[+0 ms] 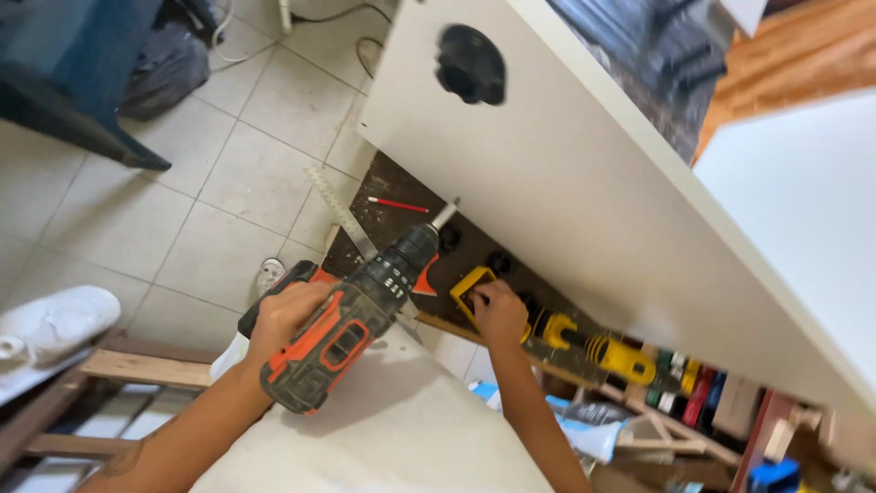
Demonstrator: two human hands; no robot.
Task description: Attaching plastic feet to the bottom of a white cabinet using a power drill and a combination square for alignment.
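— Pale square floor tiles point(210, 183) fill the left of the frame, and a big white flat panel point(566, 183) slants from the top centre down to the lower right. What sits below it?

— A dark brown board point(392, 187) lies on the floor under the panel's lower edge, with a red pencil point(398, 204) and a pale translucent ruler point(336, 208) on it. At the lower centre is a white rounded surface point(401, 429).

— And the hands?

— The left hand point(285, 315) is wrapped tight around the grip of an orange and black cordless drill point(351, 315), mid-frame, its bit aimed up-right toward the panel's edge. The right hand point(499, 310) is pinched onto a small yellow plastic block point(468, 290) lying against the dark board just right of the drill.

— What stage does this look like?

— I'd judge it as lining up before drilling: the tip seems not yet seated. Next it would need the yellow piece held steady and the bit squared up.

— Anything unclear?

— The black round knob point(470, 64) on the panel is blurred, the bit's contact point is hard to make out, and the yellow and black tool point(598, 347) and coloured bits at lower right are partly cut off by the panel.
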